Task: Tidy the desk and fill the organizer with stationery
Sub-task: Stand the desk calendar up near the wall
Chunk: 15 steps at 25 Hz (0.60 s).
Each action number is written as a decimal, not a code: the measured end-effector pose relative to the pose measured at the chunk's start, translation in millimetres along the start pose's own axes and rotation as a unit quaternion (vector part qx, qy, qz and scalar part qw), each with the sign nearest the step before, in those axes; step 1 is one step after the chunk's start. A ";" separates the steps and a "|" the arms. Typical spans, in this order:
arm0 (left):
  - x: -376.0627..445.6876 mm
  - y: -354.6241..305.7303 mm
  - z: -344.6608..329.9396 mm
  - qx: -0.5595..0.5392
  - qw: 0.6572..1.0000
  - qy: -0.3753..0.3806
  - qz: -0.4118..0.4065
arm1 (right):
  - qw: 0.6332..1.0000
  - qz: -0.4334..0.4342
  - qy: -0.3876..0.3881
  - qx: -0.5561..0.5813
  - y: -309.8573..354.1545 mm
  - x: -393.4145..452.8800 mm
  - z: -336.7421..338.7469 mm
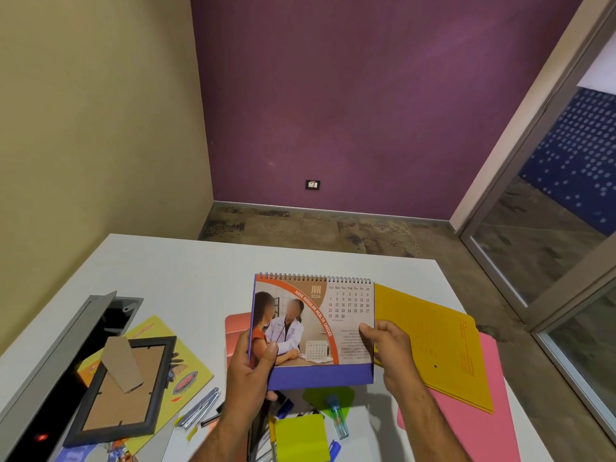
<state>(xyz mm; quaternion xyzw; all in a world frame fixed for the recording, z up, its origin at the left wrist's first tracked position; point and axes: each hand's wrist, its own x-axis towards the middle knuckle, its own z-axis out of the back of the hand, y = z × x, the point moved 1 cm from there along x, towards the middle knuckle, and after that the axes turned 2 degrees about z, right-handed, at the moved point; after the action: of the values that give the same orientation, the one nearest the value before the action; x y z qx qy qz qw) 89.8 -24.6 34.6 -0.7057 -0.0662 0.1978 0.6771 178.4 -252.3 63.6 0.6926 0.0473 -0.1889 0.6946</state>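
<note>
A spiral-bound desk calendar [320, 315] showing June is held up above the white desk [186, 271]. My left hand [248, 368] grips its lower left corner, thumb on the picture. My right hand [388, 348] grips its right edge, thumb on the page. Below the calendar lie yellow-green sticky notes [300, 436], a clear pen [338, 418] with a blue cap, and several silver pens [200, 410]. No organizer is clearly visible; dark items under my left forearm are hidden.
A black picture frame [123, 388] lies face down on a yellow booklet [196, 361] at the left, beside an open grey cable hatch [66, 341]. A yellow folder [440, 348] rests on a pink folder [480, 418] at the right. A salmon-pink object [236, 331] sits behind the calendar.
</note>
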 end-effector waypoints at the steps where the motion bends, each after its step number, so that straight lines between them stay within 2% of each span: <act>1: -0.1 -0.5 0.5 0.005 1.000 0.000 -0.002 | 1.000 0.013 -0.008 -0.018 -1.2 0.3 -0.5; 7: 6.5 -4.2 7.8 0.026 1.000 -0.008 -0.009 | 0.997 0.054 0.029 0.045 5.7 -2.3 -7.2; 11: 14.9 -5.4 20.9 0.033 0.999 -0.014 -0.021 | 0.990 0.027 0.091 0.109 11.5 -5.0 -19.8; 13: 22.8 -6.5 32.2 0.042 0.998 -0.040 -0.035 | 0.982 0.019 0.128 0.139 16.9 -6.8 -27.8; 15: 28.0 -7.2 44.8 0.034 0.993 -0.097 -0.055 | 0.972 0.024 0.163 0.165 24.5 -8.0 -37.2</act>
<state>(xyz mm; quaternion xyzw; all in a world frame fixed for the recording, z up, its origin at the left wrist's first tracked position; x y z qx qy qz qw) 100.1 27.7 36.1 -0.6553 -0.1634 0.2297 0.7008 186.3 -215.1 88.0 0.8202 0.1117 -0.0620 0.5576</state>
